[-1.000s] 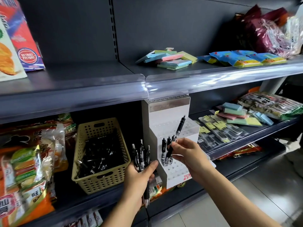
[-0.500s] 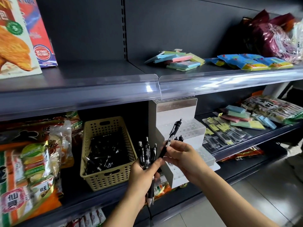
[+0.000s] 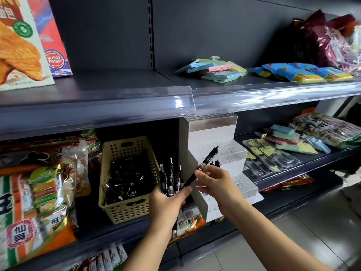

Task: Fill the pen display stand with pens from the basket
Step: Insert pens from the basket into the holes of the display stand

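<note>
Pen [image 3: 207,160], pinched by the right hand [image 3: 216,184], has drifted back from the stand [image 3: 213,133] toward the bundle [image 3: 170,178] gripped in the left hand [image 3: 168,202] (still unslotted).

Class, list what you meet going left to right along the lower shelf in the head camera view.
Snack bags → yellow basket → left hand gripping a bundle of pens → white pen display stand → clear packs with yellow tags → printed packets.

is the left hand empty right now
No, the left hand grips a bunch of black pens upright, while the right hand pinches a single pen.
</note>
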Available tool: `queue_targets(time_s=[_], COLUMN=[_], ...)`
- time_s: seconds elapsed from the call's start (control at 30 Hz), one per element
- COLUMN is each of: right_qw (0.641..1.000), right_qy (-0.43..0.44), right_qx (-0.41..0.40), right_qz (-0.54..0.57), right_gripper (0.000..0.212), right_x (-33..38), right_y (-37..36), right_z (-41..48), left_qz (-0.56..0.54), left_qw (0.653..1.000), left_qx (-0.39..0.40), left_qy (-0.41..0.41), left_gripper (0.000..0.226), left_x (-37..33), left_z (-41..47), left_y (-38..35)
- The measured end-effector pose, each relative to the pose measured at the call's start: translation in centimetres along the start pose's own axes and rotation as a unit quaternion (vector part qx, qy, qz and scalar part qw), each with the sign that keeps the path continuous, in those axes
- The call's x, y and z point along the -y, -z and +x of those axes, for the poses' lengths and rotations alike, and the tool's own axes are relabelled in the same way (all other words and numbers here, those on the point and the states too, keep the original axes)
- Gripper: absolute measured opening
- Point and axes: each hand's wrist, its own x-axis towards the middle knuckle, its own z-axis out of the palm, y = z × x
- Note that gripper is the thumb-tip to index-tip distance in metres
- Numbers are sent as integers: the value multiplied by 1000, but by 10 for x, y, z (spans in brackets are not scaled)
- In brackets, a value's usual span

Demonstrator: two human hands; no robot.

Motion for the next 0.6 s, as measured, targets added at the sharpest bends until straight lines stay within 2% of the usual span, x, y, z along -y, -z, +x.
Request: queue_targets(time_s=[0.07, 0.2, 0.4, 0.6], right_qw=[1000, 1000, 999, 990], right_qy=[5, 9, -2, 77], right_qx=[-8, -28, -39, -107], right_qz=[-13, -11, -10, -49], right_gripper=[18, 6, 11, 7], right_x=[0, 5, 7, 35], right_y=[0, -3, -7, 4], right_z=[1, 4, 9, 42], left_qz=[8, 20, 41, 7], left_qw=[1000, 1000, 999, 1000], left_qx=[-5, -14, -24, -15], left_qy=[-1, -7, -26, -25], left_gripper=[49, 52, 49, 46], left_x=[2, 4, 2, 2], left_z=[2, 9, 21, 25], left_y=[-1, -2, -5, 2])
